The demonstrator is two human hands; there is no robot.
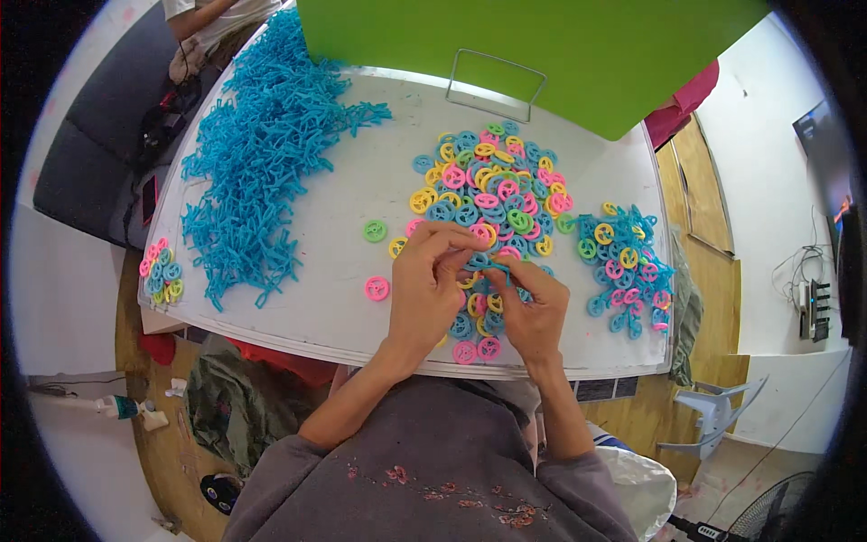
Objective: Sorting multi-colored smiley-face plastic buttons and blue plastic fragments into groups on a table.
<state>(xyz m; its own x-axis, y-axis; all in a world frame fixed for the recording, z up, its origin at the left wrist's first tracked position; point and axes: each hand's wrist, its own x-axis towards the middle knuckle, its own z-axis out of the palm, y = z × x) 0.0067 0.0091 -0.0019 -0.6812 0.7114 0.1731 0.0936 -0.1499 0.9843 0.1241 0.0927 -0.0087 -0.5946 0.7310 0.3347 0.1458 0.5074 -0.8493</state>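
Over the near part of a pile of small plastic wheels [488, 199] in pink, yellow, green and blue, my two hands meet. My left hand [429, 289] is closed in a pinch on a blue spoked wheel [476, 262]. Close beside it, the fingers of my right hand [531, 312] pinch a small blue plastic piece [506, 273], touching or nearly touching the wheel; the fingers partly hide how the two parts meet. A green wheel [375, 231] and a pink wheel [377, 289] lie apart, left of my left hand.
A large heap of blue forked plastic pieces [262, 154] covers the table's left side. At the right edge sits a pile of blue pieces with wheels on them [625, 266]. More wheels [163, 275] lie at the left corner. A green panel [533, 54] and wire stand [497, 81] are behind.
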